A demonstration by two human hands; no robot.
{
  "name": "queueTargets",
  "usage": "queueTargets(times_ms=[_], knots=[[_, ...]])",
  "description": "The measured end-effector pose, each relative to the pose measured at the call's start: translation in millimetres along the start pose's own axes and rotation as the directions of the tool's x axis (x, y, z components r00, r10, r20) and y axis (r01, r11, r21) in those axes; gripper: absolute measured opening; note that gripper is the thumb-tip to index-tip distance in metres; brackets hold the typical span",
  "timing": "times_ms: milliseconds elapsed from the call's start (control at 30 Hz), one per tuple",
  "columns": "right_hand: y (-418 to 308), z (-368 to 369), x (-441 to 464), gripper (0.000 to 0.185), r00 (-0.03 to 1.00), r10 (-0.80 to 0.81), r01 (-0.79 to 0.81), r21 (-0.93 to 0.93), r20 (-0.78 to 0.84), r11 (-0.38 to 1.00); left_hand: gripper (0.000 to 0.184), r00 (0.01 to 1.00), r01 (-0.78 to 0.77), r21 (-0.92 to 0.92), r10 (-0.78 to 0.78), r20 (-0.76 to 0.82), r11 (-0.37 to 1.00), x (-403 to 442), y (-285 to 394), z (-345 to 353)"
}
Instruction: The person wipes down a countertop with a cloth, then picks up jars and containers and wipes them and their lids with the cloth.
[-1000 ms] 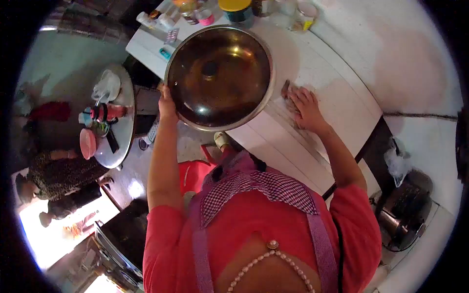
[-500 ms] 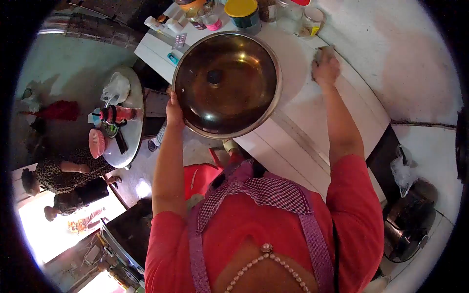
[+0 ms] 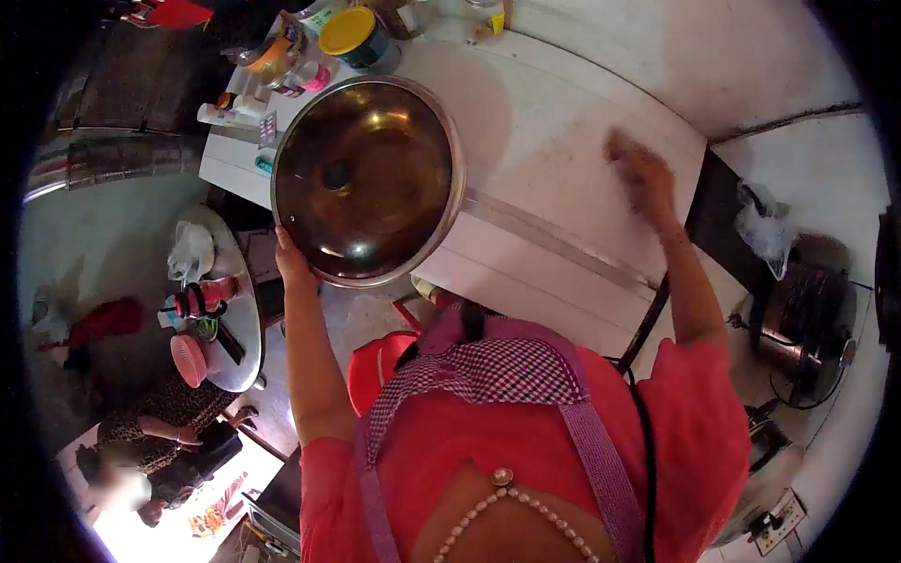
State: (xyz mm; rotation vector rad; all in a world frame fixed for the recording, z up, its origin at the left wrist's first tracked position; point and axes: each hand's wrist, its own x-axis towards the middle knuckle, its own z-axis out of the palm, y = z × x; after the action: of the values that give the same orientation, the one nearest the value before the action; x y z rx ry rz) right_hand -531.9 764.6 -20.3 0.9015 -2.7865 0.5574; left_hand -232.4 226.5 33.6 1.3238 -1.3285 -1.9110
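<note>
A large round glass pan lid point(image 3: 389, 188) with a metal rim and a dark knob is held up by my left hand point(image 3: 296, 258), which grips the rim at its lower left. The lid is tilted over the left part of the white table point(image 3: 554, 159). My right hand point(image 3: 645, 183) is over the right side of the tabletop, smeared by motion. Whether it still has the greyish cloth-like thing seen earlier cannot be made out.
At the table's far left stand a tub with a yellow lid point(image 3: 359, 42), several jars, white bottles point(image 3: 216, 114) and a blister pack point(image 3: 268, 129). A round metal table point(image 3: 246, 319) bears a pink basket point(image 3: 189, 360). People point(image 3: 155, 422) are at lower left; a plastic bag point(image 3: 765, 230) hangs right.
The view has shifted to the right. My right hand has come from the table's far edge by the wall toward its right end. My left hand still holds the lid.
</note>
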Motion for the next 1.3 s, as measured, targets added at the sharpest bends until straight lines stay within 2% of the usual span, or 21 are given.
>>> queueTargets(times_ms=[33, 67, 167, 200, 267, 300, 333, 433, 467, 500, 533, 633, 700, 800, 867, 933, 1000, 1067, 1167, 1233, 1300], knots=[[-1.2, -38.3, 13.3, 0.035, 0.953, 0.259, -0.261, -0.006, 0.158, 0.965, 0.055, 1.0, 0.001, 0.024, 0.0, -0.016, 1.0, -6.0, 5.0, 4.9], [75.4, 3.3, -12.1, 0.044, 0.949, 0.201, -0.232, -0.11, -0.242, 0.966, 0.055, 0.999, 0.001, 0.045, 0.0, -0.033, 0.999, -11.0, 8.4, 8.8], [58.7, 10.3, 5.3, 0.054, 0.818, 0.473, -0.566, -0.313, -0.328, 0.763, 0.055, 1.0, -0.028, 0.05, 0.028, -0.001, 0.998, -5.3, 2.7, 4.1], [38.7, 10.5, 12.0, 0.056, 0.832, 0.466, -0.523, -0.144, -0.301, 0.84, 0.055, 0.999, -0.043, 0.044, 0.042, 0.027, 0.998, 1.7, -1.2, -0.7], [16.2, 38.4, 13.8, 0.057, 0.946, 0.317, -0.323, -0.12, -0.072, 0.939, 0.055, 0.997, -0.059, 0.042, 0.057, 0.06, 0.997, 16.8, -9.8, -12.8], [-16.2, 32.3, 7.7, 0.055, 0.996, 0.076, -0.08, -0.071, -0.054, 0.994, 0.055, 0.995, -0.069, 0.044, 0.066, 0.075, 0.997, 20.2, -10.7, -17.1], [-48.8, 9.1, 4.9, 0.056, 0.996, -0.074, 0.072, 0.041, 0.045, 0.997, 0.056, 0.994, -0.073, 0.051, 0.068, 0.085, 0.996, 19.4, -9.6, -18.5], [-19.1, -7.1, -0.5, 0.058, 0.979, -0.063, 0.034, 0.148, 0.195, 0.988, 0.059, 0.996, -0.058, 0.074, 0.053, 0.071, 0.996, 15.2, -7.0, -14.6], [7.7, -9.8, 6.3, 0.054, 0.968, 0.037, -0.038, -0.001, 0.248, 0.999, 0.059, 0.999, -0.036, 0.091, 0.033, 0.034, 0.995, 8.1, -1.4, -7.8], [-6.7, -37.3, 13.4, 0.048, 0.993, 0.122, -0.122, 0.06, 0.003, 0.991, 0.06, 1.0, -0.011, 0.109, 0.012, -0.007, 0.994, 1.3, 3.0, -1.7], [16.8, -35.1, 27.7, 0.044, 0.965, 0.261, -0.259, -0.045, 0.02, 0.965, 0.06, 1.0, -0.011, 0.129, 0.015, -0.024, 0.992, -5.1, 6.4, 3.3], [11.0, -8.9, 70.1, 0.045, 0.86, 0.496, -0.498, 0.014, -0.117, 0.867, 0.061, 0.999, -0.026, 0.151, 0.031, -0.037, 0.988, -4.9, 6.7, 6.1], [-15.5, 29.3, 97.1, 0.046, 0.905, 0.401, -0.421, -0.183, -0.141, 0.888, 0.061, 0.999, -0.038, 0.116, 0.039, -0.005, 0.993, 15.9, -8.0, -15.2], [-44.4, 43.2, 106.5, 0.046, 0.98, 0.191, -0.198, -0.179, -0.059, 0.964, 0.061, 0.996, -0.004, 0.043, 0.0, 0.092, 0.999, 23.7, -10.9, -23.9], [-23.3, 55.1, 95.7, 0.046, 0.996, 0.08, -0.085, -0.184, -0.034, 0.979, 0.06, 1.0, -0.007, 0.089, 0.006, 0.011, 0.996, 5.4, 2.0, -1.7], [-18.6, -2.0, 76.2, 0.046, 0.98, 0.172, -0.144, -0.247, 0.096, 0.958, 0.06, 1.0, 0.002, 0.069, -0.001, -0.006, 0.998, 0.3, 0.7, -1.3], [25.7, -18.6, 55.3, 0.041, 0.951, 0.301, -0.308, -0.141, -0.072, 0.941, 0.059, 0.998, 0.016, -0.009, -0.015, 0.057, 1.0, 15.3, -7.4, -12.7], [70.8, -16.3, 40.2, 0.035, 0.879, 0.45, -0.476, -0.351, -0.158, 0.806, 0.059, 1.0, 0.003, 0.077, -0.004, 0.016, 0.997, 10.3, -2.8, -7.7], [68.4, -11.4, 70.4, 0.037, 0.745, 0.665, -0.605, -0.461, -0.041, 0.65, 0.06, 0.999, 0.018, 0.11, -0.015, -0.028, 0.994, 6.5, -2.4, -11.1], [33.3, -8.3, 91.0, 0.034, 0.799, 0.6, -0.574, -0.347, -0.04, 0.742, 0.061, 0.999, 0.016, 0.099, -0.013, -0.031, 0.995, 14.1, -4.5, -10.8], [23.8, 23.6, 107.1, 0.034, 0.862, 0.504, -0.488, -0.369, -0.059, 0.791, 0.062, 1.0, 0.018, 0.11, -0.016, -0.026, 0.994, 17.4, -6.6, -16.9]])
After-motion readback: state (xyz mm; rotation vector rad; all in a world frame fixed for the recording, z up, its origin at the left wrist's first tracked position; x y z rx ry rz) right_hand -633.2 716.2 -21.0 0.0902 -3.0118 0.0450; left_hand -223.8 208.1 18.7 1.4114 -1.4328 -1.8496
